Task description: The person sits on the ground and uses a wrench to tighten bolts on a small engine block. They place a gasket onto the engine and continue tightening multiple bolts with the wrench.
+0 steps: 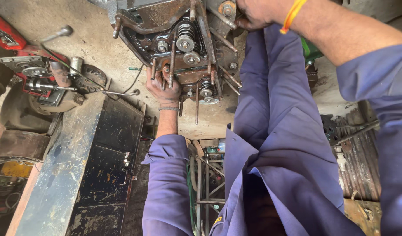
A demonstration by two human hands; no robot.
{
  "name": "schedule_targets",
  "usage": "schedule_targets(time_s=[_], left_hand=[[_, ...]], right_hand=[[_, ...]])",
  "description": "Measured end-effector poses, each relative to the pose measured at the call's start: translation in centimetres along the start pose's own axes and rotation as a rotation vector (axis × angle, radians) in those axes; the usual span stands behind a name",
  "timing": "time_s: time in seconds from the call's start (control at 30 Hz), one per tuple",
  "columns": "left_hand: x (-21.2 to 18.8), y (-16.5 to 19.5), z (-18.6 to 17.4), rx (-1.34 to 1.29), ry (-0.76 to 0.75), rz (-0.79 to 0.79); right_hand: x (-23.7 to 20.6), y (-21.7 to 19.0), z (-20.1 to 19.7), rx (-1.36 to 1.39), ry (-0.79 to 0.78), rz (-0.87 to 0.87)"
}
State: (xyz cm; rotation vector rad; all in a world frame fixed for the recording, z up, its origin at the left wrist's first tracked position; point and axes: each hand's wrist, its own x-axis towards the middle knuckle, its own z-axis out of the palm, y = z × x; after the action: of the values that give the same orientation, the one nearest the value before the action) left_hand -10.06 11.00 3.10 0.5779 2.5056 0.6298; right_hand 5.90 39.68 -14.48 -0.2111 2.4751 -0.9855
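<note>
**Two hands on a greasy engine block**

Two hands grip the engine block [179,39], sitting at twelve o'clock. Left hand [163,85] clutches its lower edge among the studs. Right hand [255,13], at one o'clock, closes on the block's far corner, fingers partly hidden.

The location is a mechanical repair workshop. An oily, rust-stained cast-metal engine block with exposed coil valve springs and long protruding studs [183,43] sits directly at the fingertips. Left of the fingers, a red-painted machine with grey steel pulleys and levers [39,74] rests on a stained concrete floor [91,39]. Below the fingers stands a grimy black sheet-metal cabinet [109,161]. The wearer's blue work coverall [279,144] confirms the setting.
</note>
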Motion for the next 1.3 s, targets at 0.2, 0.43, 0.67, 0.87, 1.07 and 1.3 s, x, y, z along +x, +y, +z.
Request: schedule_targets(time_s=[0.2, 0.43, 0.67, 0.87, 1.07, 1.3], left_hand=[[-0.2, -0.4, 0.0, -0.019, -0.004, -0.001], [-0.1, 0.2, -0.2, 0.01, -0.018, -0.025], [-0.7, -0.9, 0.1, -0.03, -0.004, -0.035], [-1.5, -3.9, 1.3, -0.028, -0.018, -0.133], [0.0, -1.6, 1.1, 0.138, 0.079, -0.01], [0.3, -1.8, 2.0, 0.174, 0.134, -0.051]], right_hand=[[-7.4, -6.9, -1.0, 0.151, 0.122, 0.43], [-7.1, -8.1, 0.7, 0.361, 0.03, 0.724], [-4.9, -4.2, -1.6, 0.325, -0.2, 0.725], [-4.2, -4.8, -3.7, 0.076, -0.065, 0.705], [0.7, -4.3, -11.0, -0.126, -0.028, 0.374], [0.6, -4.5, -12.6, -0.174, 0.123, 0.192]])
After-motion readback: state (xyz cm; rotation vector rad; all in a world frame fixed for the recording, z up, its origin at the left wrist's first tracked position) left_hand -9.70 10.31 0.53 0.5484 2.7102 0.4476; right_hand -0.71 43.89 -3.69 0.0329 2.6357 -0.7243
